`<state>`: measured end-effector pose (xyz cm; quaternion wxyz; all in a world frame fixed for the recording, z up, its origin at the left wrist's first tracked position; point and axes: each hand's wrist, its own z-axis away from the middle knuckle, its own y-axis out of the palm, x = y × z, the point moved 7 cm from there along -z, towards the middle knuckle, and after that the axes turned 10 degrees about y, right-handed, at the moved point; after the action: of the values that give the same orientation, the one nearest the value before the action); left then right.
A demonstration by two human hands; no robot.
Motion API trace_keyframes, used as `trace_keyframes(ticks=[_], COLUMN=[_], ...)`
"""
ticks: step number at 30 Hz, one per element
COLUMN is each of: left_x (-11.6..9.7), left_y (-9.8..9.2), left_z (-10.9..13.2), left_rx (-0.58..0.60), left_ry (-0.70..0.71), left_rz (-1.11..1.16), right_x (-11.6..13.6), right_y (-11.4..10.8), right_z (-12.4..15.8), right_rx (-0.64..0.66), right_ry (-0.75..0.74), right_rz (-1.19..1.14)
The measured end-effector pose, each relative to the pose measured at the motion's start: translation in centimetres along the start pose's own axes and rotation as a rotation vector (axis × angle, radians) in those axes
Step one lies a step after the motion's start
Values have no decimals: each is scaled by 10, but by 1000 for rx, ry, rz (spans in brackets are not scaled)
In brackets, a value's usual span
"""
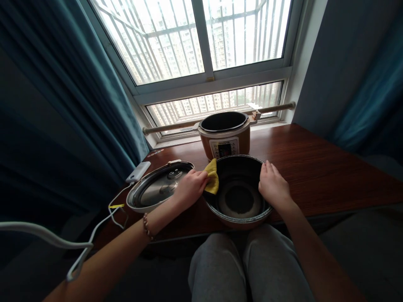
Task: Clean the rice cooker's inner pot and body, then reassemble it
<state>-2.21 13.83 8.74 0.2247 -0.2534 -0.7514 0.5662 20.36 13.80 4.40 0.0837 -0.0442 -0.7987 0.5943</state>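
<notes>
At the near edge of the wooden table (330, 172), before the electric cooker (225, 138): black pot (237, 182) | left hand (190, 186): pinching yellow cloth (213, 177) at the left rim | right hand (275, 184): gripping the right rim | pot looks rigid, probably slick inside, best held by its rim; cloth soft, light

Hands (273, 185) and cloth (212, 177) at pot (234, 173)

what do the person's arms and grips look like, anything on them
The left forearm and right forearm are slim, with no sleeves in view. A bracelet of small, round, brownish beads circles the left wrist only. The left grip and right grip are ungloved.
</notes>
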Motion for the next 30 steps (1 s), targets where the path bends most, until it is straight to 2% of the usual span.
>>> trace_keyframes(ticks=[3, 8, 13, 21, 26, 30], left_x=[-11, -40, -73, -121, -154, -161], left_y=[-3, -6, -9, -12, -10, -3], left_z=[19, 45, 56, 41, 24, 16], left_rx=[-59, -158, -194, -137, -180, -204], left_ry=[-33, -4, 30, 75, 108, 90], left_rz=[-15, -78, -83, -35, -69, -91], right_x=[0, -1, -1, 0, 0, -2], right_y=[0, 1, 1, 0, 2, 0], right_z=[0, 0, 0, 0, 0, -1], right_rx=[-4, -1, -1, 6, 23, 15], right_ry=[3, 9, 16, 16, 9, 18], right_rz=[2, 2, 2, -3, -22, -90])
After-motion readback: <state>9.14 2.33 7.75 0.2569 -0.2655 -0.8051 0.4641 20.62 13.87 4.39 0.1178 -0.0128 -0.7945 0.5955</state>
